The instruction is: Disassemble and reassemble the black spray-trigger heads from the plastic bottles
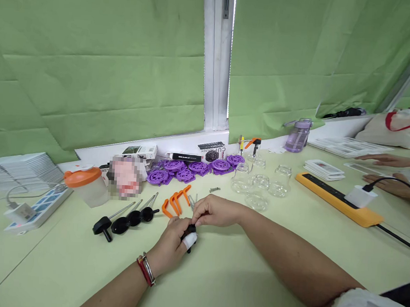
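Observation:
My left hand, with white tape round its thumb, is closed on a black plastic cap low over the table. Most of that part is hidden by my fingers. My right hand pinches at the cap's top; whatever its fingertips hold is hidden. Just beyond my fingers lie orange levers and thin metal pieces. To the left, several black caps with metal rods lie in a row. Springs lie past my right hand, near clear glass jars.
Purple plastic wheels and boxes line the back. An orange-lidded cup and a white power strip stand left. Right are a yellow-and-black power strip, a purple bottle and a co-worker's hands.

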`<state>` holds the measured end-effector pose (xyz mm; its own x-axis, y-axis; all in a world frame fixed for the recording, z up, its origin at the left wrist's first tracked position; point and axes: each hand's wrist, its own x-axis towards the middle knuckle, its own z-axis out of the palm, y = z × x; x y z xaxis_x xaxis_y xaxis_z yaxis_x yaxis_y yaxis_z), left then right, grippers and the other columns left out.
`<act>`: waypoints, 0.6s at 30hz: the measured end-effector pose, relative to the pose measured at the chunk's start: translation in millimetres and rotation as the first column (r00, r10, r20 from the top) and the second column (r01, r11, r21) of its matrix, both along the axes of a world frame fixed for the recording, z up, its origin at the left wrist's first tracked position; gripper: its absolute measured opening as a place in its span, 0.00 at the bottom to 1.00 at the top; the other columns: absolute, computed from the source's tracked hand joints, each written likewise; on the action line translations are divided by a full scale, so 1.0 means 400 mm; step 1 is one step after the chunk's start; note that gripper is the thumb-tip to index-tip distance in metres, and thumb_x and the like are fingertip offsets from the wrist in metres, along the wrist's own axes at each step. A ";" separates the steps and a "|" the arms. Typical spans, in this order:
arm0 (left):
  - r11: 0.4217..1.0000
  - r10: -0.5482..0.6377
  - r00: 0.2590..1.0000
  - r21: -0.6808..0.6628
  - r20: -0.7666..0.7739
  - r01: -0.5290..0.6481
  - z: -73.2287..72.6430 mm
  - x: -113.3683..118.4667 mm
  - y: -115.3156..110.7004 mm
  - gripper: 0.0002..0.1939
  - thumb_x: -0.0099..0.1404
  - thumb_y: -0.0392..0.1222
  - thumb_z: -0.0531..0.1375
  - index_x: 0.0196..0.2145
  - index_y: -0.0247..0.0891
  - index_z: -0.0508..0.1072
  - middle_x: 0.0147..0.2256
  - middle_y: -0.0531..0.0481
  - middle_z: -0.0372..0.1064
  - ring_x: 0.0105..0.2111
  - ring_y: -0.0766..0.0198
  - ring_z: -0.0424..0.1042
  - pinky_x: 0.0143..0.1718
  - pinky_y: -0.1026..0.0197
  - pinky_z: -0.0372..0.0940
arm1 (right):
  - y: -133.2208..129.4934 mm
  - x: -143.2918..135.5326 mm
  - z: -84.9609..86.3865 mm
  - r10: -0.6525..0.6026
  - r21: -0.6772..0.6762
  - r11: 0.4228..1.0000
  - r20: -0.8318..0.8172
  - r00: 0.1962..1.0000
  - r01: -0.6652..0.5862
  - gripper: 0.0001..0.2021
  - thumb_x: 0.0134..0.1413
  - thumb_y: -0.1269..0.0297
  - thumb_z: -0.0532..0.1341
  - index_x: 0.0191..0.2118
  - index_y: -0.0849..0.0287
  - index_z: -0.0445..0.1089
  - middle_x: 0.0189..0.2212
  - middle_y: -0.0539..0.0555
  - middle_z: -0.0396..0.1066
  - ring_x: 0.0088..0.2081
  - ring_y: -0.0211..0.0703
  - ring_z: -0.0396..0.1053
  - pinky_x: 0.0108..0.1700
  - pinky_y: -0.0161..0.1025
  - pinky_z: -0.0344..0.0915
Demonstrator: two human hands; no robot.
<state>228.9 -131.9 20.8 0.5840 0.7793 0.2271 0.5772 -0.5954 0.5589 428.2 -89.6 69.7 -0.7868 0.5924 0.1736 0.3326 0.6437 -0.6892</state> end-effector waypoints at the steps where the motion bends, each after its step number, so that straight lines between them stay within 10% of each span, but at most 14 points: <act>1: 1.000 0.004 1.000 -0.003 0.000 -0.004 0.000 -0.001 -0.001 0.09 0.65 0.44 0.49 0.37 0.38 0.65 0.31 0.47 0.63 0.34 0.58 0.60 0.36 0.56 0.59 | 0.011 0.008 -0.002 -0.036 0.018 0.999 -0.001 0.999 0.036 0.08 0.50 0.70 0.60 0.36 0.60 0.75 0.34 0.52 0.73 0.35 0.36 0.68 0.38 0.30 0.62; 3: 1.000 0.009 1.000 -0.011 0.001 -0.009 0.000 -0.002 -0.002 0.08 0.65 0.43 0.50 0.37 0.39 0.65 0.31 0.47 0.64 0.35 0.58 0.60 0.36 0.57 0.59 | 0.042 0.032 -0.013 -0.224 0.069 0.972 -0.005 0.975 0.224 0.10 0.54 0.69 0.57 0.38 0.59 0.74 0.37 0.53 0.73 0.37 0.37 0.69 0.39 0.31 0.62; 7: 1.000 0.002 1.000 -0.019 -0.001 -0.002 0.002 -0.003 -0.004 0.07 0.65 0.43 0.50 0.37 0.40 0.64 0.31 0.48 0.64 0.34 0.59 0.60 0.36 0.57 0.60 | 0.119 0.096 -0.063 -0.686 0.238 0.717 0.080 0.723 0.655 0.14 0.56 0.73 0.51 0.42 0.60 0.72 0.41 0.55 0.72 0.42 0.43 0.68 0.42 0.35 0.61; 18: 0.999 -0.002 1.000 -0.040 -0.011 0.002 0.004 0.000 -0.001 0.08 0.65 0.43 0.49 0.37 0.39 0.64 0.32 0.47 0.64 0.35 0.59 0.59 0.38 0.56 0.59 | 0.197 0.124 -0.153 -0.693 0.347 0.713 0.216 0.688 0.609 0.11 0.48 0.75 0.56 0.33 0.58 0.74 0.35 0.55 0.72 0.42 0.44 0.65 0.43 0.34 0.56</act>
<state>228.7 -132.5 22.4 0.5879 0.7864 0.1894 0.5822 -0.5740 0.5759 477.6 -11.0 8.6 -0.2490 0.9489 0.1936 0.8927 0.3024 -0.3341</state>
